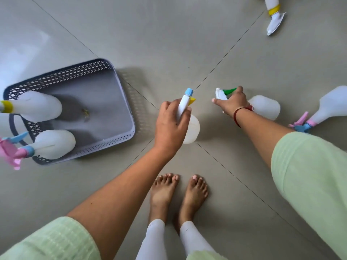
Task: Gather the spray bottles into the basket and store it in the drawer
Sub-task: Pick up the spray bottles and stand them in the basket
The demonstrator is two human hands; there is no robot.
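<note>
A grey perforated basket (120, 102) stands on the floor at the left. Two white spray bottles are in it: one with a yellow collar (39, 106) and one with a blue-and-pink head (54, 144). My left hand (170, 126) grips a white bottle with a blue nozzle and yellow trigger (192, 129) by its head. My right hand (231, 104) closes around the neck of a white bottle with a green trigger (264, 107) lying on the floor. Another bottle with a pink-and-blue head (327, 109) lies at the right edge. A yellow-collared bottle (274, 15) lies at the top right.
The floor is grey tile with dark grout lines (225, 59). My bare feet (180, 192) stand just below my hands. No drawer is in view.
</note>
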